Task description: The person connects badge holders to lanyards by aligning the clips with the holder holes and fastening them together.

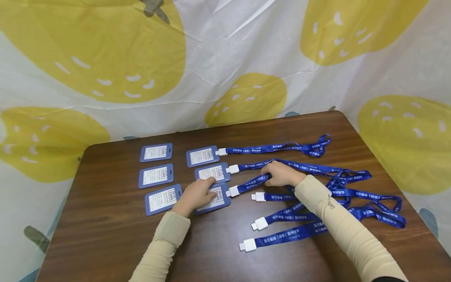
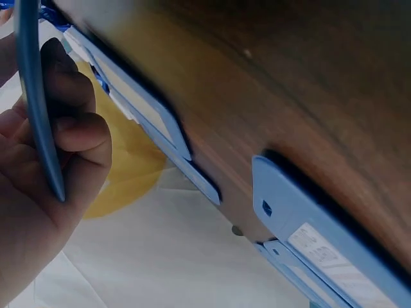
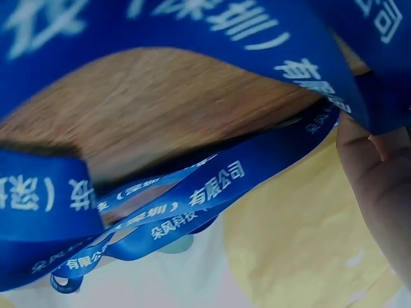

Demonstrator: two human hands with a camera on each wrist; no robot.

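My left hand (image 1: 197,194) grips a blue ID card holder (image 1: 221,199) by its edge, the nearest of three in the middle column. In the left wrist view that holder (image 2: 32,96) stands edge-on between the thumb and curled fingers. A white clip (image 1: 233,191) joins it to a blue lanyard (image 1: 251,184). The lanyard's strap is pinched by my right hand (image 1: 283,174), a short way right of the clip. Seen from the right wrist, printed strap (image 3: 212,38) loops up to the fingers (image 3: 359,157). Behind the held holder lie two more holders, one (image 1: 202,156) farthest back, both clipped to lanyards.
Three card holders without lanyards, the middle one (image 1: 156,176) among them, line the table's left. Three loose lanyards with white clips, the nearest clip (image 1: 248,245) included, lie front right. Their straps (image 1: 373,209) tangle toward the right edge. A patterned cloth (image 1: 225,58) hangs behind the table.
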